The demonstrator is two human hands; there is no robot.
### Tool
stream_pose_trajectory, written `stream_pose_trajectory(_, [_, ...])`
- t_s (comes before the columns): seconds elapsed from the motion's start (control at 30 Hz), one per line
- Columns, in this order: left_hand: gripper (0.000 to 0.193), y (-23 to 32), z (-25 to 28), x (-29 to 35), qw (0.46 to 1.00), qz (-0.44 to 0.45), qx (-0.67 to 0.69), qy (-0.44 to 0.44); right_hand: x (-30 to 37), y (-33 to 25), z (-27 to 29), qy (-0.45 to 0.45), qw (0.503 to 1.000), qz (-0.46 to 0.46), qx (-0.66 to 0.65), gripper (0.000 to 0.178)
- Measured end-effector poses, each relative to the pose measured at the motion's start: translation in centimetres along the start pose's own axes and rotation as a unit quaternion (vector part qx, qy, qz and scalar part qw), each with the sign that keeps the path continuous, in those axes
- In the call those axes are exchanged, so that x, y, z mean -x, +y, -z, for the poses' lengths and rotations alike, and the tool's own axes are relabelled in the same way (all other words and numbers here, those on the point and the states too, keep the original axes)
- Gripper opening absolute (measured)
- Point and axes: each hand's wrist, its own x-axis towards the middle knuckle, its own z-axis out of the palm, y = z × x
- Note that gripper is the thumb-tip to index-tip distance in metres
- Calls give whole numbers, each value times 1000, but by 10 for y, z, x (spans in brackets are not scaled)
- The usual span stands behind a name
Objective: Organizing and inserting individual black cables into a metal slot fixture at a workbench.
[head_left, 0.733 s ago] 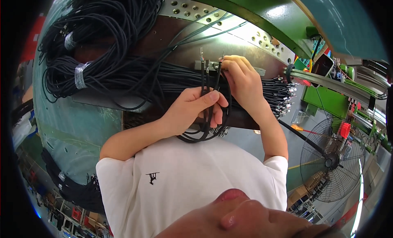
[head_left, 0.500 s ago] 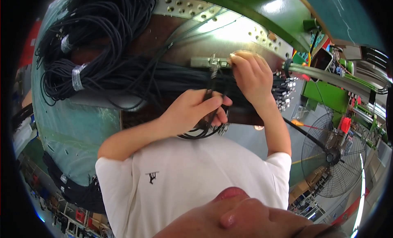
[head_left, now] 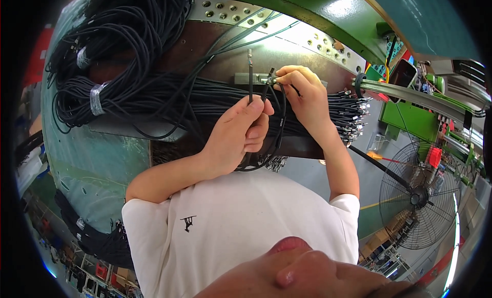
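My left hand (head_left: 236, 125) is closed round black cables. One cable end (head_left: 250, 75) stands up from its fingers, tipped with a bare metal terminal (head_left: 250, 57). To the right, my right hand (head_left: 310, 99) pinches the metal end of another black cable (head_left: 282, 121), thumb and forefinger together beside a short silver metal bar (head_left: 244, 78). This cable loops down below my left hand. Under both hands lies a thick bundle of black cables (head_left: 154, 95), their metal-tipped ends (head_left: 353, 113) fanned out at the right.
Coiled black cables bound with silver tape (head_left: 96, 98) lie at the left. A perforated metal plate (head_left: 233, 11) and a green machine frame (head_left: 302, 16) border the far side. A metal rail (head_left: 405, 90) runs out right, with a caged fan (head_left: 419, 195) lower down.
The metal-tipped cable end now stands upright above my left hand, apart from the other cable. My right hand has shifted slightly left and pinches the other cable's end.
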Motion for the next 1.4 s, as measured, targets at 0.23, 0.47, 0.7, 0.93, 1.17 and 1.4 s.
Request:
stream_pose_trajectory(0.23, [31, 7, -19, 10, 989, 120, -67, -58, 0, -15, 18, 87, 976, 173, 105, 24])
stream_pose_trajectory(0.47, [46, 21, -10, -4, 936, 24, -336, -99, 19, 12, 22, 24, 998, -48, -20, 21])
stream_pose_trajectory(0.7, [50, 18, -8, -19, 951, 94, -270, -114, 15, 25, 25, -19, 999, -28, -22, 24])
stream_pose_trajectory(0.93, [43, 25, -37, -17, 932, 174, -294, -122, 0, -4, 39, 42, 974, 167, 147, 23])
stream_pose_trajectory(1.17, [21, 53, -33, -4, 736, -84, -662, -116, 30, 24, 32, 77, 996, -34, 13, 16])
stream_pose_trajectory(1.4, [30, 121, -12, -57, 564, -278, -776, 53, 26, 26, 33, 48, 998, -13, 27, 17])
